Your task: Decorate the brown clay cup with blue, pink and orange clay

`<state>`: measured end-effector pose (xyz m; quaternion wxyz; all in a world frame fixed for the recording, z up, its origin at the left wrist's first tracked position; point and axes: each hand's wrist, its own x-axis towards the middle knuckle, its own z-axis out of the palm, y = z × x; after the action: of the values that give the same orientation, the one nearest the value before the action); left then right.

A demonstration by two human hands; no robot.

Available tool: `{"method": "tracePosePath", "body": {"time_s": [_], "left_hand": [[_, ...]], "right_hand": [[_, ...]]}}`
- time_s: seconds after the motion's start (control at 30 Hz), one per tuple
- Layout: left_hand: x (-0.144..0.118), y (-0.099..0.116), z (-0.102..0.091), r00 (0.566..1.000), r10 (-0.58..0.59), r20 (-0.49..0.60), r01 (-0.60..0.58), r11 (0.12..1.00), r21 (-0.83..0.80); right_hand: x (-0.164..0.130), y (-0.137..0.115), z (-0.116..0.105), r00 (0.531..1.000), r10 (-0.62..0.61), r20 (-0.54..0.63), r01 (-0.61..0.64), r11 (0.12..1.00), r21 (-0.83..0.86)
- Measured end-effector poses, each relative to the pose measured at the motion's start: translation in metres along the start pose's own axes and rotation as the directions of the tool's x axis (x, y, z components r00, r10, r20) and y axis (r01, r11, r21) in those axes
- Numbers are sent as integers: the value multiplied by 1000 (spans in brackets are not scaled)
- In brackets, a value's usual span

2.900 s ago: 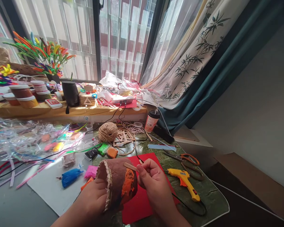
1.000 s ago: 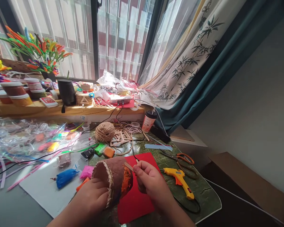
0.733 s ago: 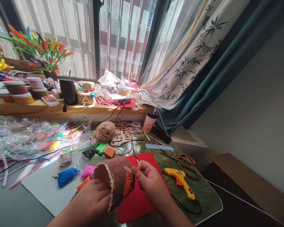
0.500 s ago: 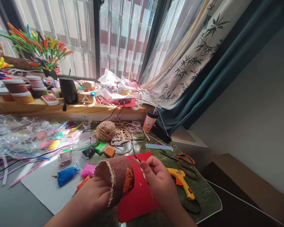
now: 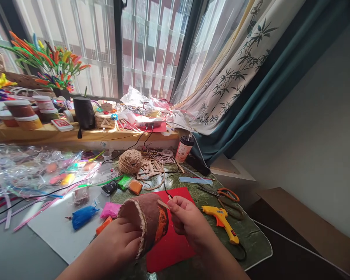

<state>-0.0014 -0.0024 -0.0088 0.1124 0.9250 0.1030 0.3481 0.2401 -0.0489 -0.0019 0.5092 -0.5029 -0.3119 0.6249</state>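
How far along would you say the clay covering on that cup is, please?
Done: brown clay wraps most of the cup. In hand: the left hand steadies it while the right hand presses a wooden stick by the orange patch. Left: the ragged rim looks unfinished.

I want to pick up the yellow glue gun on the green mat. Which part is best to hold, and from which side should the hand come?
Grip the yellow glue gun by its handle, the long part running toward the near edge of the green mat, probably coming from above. It lies flat on its side, nozzle toward the red sheet, and its black cord leaves the handle end, so hold above that.
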Motion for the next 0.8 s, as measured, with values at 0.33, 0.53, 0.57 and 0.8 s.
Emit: {"method": "tracePosePath", "body": {"time_s": [0.33, 0.53, 0.57, 0.8], "left_hand": [[-1, 2, -4, 987, 162, 24, -164, 976, 145], [1, -1, -4, 986, 164, 35, -167, 978, 123], [2, -1, -4, 985, 166, 38, -169, 980, 104], [-13, -6, 10, 1000, -15, -26, 15, 1000, -4]], "right_hand": [[-6, 1, 7, 998, -36, 53, 39, 996, -74], [-6, 2, 6, 997, -49, 62, 53, 997, -60], [-6, 1, 6, 996, -59, 62, 62, 997, -39], [-8, -5, 6, 995, -92, 37, 90, 994, 57]]}}
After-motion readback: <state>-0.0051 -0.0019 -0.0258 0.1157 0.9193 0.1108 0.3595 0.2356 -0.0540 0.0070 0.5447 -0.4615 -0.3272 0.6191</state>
